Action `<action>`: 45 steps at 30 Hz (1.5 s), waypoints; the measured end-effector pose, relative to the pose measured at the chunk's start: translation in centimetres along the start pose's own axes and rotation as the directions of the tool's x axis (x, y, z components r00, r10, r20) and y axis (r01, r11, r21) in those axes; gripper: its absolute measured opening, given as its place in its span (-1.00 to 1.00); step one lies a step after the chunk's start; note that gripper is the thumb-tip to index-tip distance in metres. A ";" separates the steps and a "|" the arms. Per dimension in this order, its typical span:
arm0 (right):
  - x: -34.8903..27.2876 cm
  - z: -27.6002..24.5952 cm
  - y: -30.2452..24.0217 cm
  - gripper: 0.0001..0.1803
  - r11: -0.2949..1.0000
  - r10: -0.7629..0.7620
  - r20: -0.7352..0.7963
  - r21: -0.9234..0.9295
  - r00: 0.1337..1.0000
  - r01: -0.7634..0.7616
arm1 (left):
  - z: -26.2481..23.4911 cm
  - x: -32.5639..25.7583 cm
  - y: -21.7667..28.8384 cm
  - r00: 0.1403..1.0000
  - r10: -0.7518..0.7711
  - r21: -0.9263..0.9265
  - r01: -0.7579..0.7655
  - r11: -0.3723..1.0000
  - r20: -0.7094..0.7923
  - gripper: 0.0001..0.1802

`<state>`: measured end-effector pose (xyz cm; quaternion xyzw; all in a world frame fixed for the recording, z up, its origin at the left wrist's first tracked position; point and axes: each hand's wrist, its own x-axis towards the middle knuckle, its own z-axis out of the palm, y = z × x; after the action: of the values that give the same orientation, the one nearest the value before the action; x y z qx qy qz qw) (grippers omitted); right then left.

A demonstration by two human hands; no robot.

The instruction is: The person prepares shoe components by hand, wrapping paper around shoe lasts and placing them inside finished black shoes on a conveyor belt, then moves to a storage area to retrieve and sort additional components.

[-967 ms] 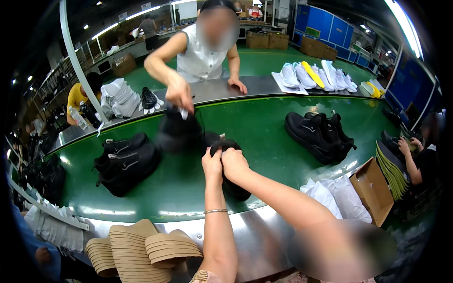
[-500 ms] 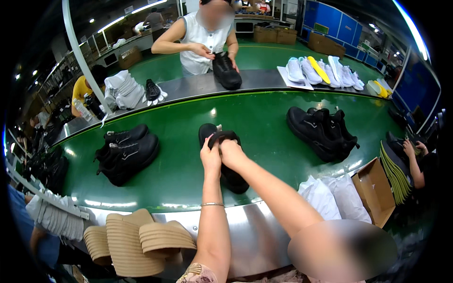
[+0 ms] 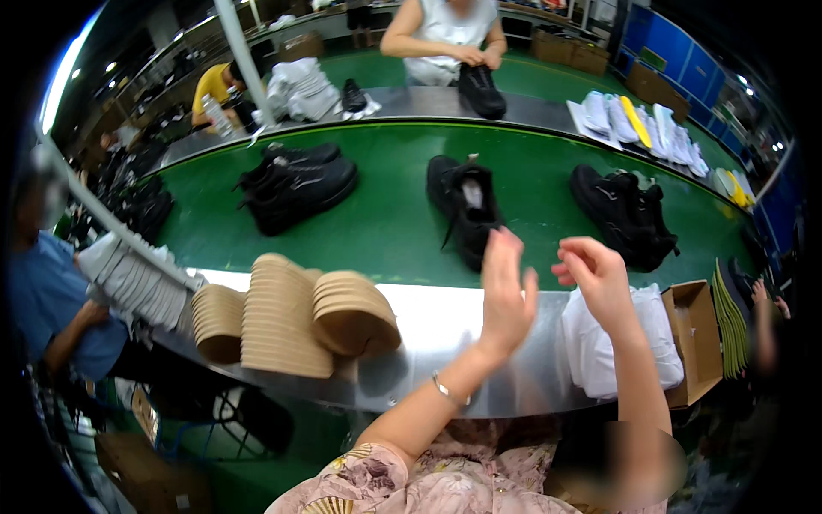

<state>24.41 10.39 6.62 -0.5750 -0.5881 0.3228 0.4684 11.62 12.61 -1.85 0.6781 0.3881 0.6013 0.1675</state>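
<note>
Left shoes (image 3: 310,194): pale side line, no letters I can read.
Middle shoe (image 3: 478,226): light insole (image 3: 472,194), any print too blurred for me.
Bottle (image 3: 216,116): too small to read from here.
Floor carton (image 3: 145,471): small pale tag (image 3: 182,501), unreadable.

Person wears a pale pink floral-print fabric top (image 3: 428,490), short-sleeved, gold fan-shaped motifs (image 3: 329,505); narrow silver-coloured bangle (image 3: 444,387), left forearm.

- A long white tube light (image 3: 70,73) burns bright at upper left; the background beyond is dim.
- White glare washes the shiny metal counter (image 3: 437,313).
- The left fingers (image 3: 503,257) look soft, slightly blurred.
- Fisheye distortion bows long edges; black surrounds the corners.
- A smudged patch veils the lower right.
</note>
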 end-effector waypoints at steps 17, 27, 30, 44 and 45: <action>-6.2 19.6 -7.7 -0.85 0.616 -0.763 0.172 -0.101 0.623 0.781 | -29.9 -3.9 4.4 0.799 0.240 0.401 0.002 0.916 -0.552 -0.76; -8.3 29.1 -11.8 -0.77 0.384 -0.870 0.331 -0.007 0.365 0.923 | -41.4 0.3 -4.9 0.984 -0.174 0.449 0.174 0.876 -0.040 -0.63; -7.0 32.5 -12.5 -0.90 0.323 -0.856 0.385 -0.125 0.346 0.938 | -42.4 0.5 -7.7 0.938 -0.332 0.192 0.309 0.932 0.101 -0.61; -7.1 39.4 -13.1 -0.89 -0.113 -0.693 0.619 -0.601 0.371 0.791 | -42.3 0.2 -7.8 0.906 -0.401 0.149 0.381 0.912 0.136 -0.61; -7.4 39.1 -13.1 -0.89 -0.155 -0.700 0.621 -0.614 0.352 0.774 | -42.3 0.1 -7.8 0.912 -0.387 0.160 0.365 0.917 0.138 -0.61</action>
<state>-17.29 7.63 3.52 -0.2640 -0.8882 -0.3325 0.1756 -30.87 7.56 2.11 0.6480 0.5346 0.4720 0.2673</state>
